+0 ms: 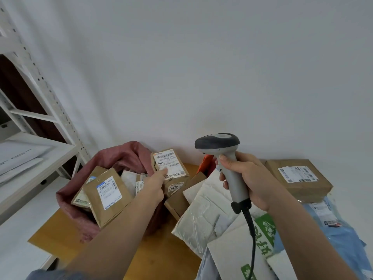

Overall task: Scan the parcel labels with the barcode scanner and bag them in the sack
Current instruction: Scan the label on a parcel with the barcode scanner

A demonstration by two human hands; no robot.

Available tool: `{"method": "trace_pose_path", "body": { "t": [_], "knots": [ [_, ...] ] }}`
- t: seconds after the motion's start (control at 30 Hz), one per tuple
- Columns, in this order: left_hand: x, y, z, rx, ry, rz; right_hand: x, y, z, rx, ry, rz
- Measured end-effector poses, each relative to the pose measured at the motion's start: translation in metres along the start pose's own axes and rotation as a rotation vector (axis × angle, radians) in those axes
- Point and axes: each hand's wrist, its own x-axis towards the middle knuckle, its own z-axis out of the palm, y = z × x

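Closest to us, our right hand [256, 182] is wrapped tight around the grey handle of the barcode scanner [226, 158], cable [251, 239] hanging down over the white and blue mailers [203, 215] piled on the wooden table [161, 257]. A bit further out, our left hand [156, 185] pinches the small brown parcel [170, 167] by its edge, label up, holding it right beside the open mouth of the pink sack [125, 156]. The sack already has several kraft envelopes [107, 196] in it.

Our guess: this one's going in next. Best to carry it fully over the opening before letting go, or it catches the rim and tips out. Keep the scanner parked and the cable off the pile. Another labelled box [298, 178] sits at the back right by the wall.
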Motion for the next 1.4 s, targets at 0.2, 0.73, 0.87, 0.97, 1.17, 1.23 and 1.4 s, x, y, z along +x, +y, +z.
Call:
{"method": "trace_pose_path", "body": {
  "t": [0.2, 0.73, 0.87, 0.97, 1.17, 1.23, 1.4],
  "knots": [
    [0.02, 0.017, -0.045, -0.023, 0.314, 0.167, 0.02, 0.01, 0.02, 0.015, -0.03, 0.044],
    [0.079, 0.038, -0.088, 0.197, 0.34, 0.105, 0.051, 0.026, 0.043, -0.04, 0.053, 0.113],
    [0.072, 0.03, -0.068, 0.215, 0.332, 0.1, 0.044, 0.024, 0.033, -0.025, 0.093, 0.11],
    [0.06, 0.023, -0.046, 0.181, 0.237, 0.064, 0.032, 0.022, 0.021, 0.015, 0.113, 0.096],
    [0.013, -0.007, 0.022, 0.336, -0.068, -0.043, 0.001, 0.022, -0.014, 0.142, 0.189, -0.001],
    [-0.009, -0.025, 0.043, 0.413, -0.189, -0.111, -0.01, 0.023, -0.029, 0.17, 0.213, -0.034],
    [-0.052, -0.075, 0.087, 0.635, -0.431, -0.169, -0.038, 0.03, -0.069, 0.251, 0.257, -0.049]
  ]
}}
